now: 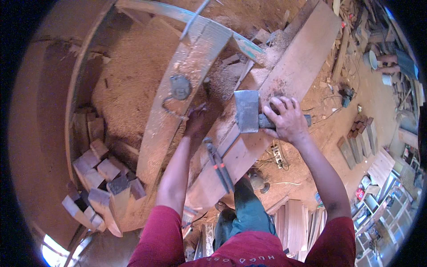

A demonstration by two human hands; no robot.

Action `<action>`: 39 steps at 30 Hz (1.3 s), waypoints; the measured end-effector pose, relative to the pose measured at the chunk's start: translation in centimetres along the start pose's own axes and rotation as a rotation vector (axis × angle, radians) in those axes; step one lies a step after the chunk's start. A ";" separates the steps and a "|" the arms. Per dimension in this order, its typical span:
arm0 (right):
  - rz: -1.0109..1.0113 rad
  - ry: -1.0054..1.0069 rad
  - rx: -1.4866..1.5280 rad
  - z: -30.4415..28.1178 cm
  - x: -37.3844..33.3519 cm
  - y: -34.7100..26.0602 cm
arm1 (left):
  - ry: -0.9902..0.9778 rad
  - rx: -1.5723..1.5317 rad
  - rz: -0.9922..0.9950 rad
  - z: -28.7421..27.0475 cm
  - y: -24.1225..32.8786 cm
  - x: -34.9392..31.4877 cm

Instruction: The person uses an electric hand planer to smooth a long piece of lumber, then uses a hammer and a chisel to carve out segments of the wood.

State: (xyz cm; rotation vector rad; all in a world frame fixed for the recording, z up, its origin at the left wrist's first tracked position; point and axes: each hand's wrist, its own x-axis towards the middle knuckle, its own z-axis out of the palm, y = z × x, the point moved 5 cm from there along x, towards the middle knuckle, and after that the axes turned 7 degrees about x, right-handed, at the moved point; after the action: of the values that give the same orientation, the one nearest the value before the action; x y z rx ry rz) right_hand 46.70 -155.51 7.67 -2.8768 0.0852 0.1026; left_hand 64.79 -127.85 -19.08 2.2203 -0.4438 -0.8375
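My right hand (pixel 287 118) is closed round the short handle of a hatchet (pixel 247 111). Its broad grey blade points left, above a long wooden plank (pixel 307 66). My left hand (pixel 195 120) reaches down in shadow beside a wide, shavings-covered board (pixel 200 49); its fingers are too dark to read. Close by on that board sit a dark round object (pixel 180 87) and a thin curved piece below it. A pair of pincers (pixel 218 164) with black and orange handles lies on the near part of the plank, between my forearms.
Sawn wood blocks (pixel 106 169) are piled at the left. Sawdust (pixel 129 75) covers the ground beyond. A power strip (pixel 277 156) with cables lies right of the plank. Short boards (pixel 356 138) lie farther right, and another person's legs (pixel 388 63) show at the far right.
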 end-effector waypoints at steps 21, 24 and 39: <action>0.032 0.066 0.008 -1.6 0.3 -1.1 | -0.474 0.129 -0.209 -8.1 1.4 -12.6; 0.023 0.076 -0.018 -1.6 0.0 -1.9 | -0.060 0.200 0.300 -13.7 6.6 -19.7; 0.272 0.041 0.418 -5.3 -9.8 -18.3 | 2.015 -0.423 0.673 -48.5 16.3 -79.9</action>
State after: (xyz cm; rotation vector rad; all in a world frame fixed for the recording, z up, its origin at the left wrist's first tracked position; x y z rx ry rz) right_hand 38.47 -138.82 18.26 -2.4352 0.4495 0.0670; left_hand 38.36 -72.79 53.54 1.3296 0.0761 1.4763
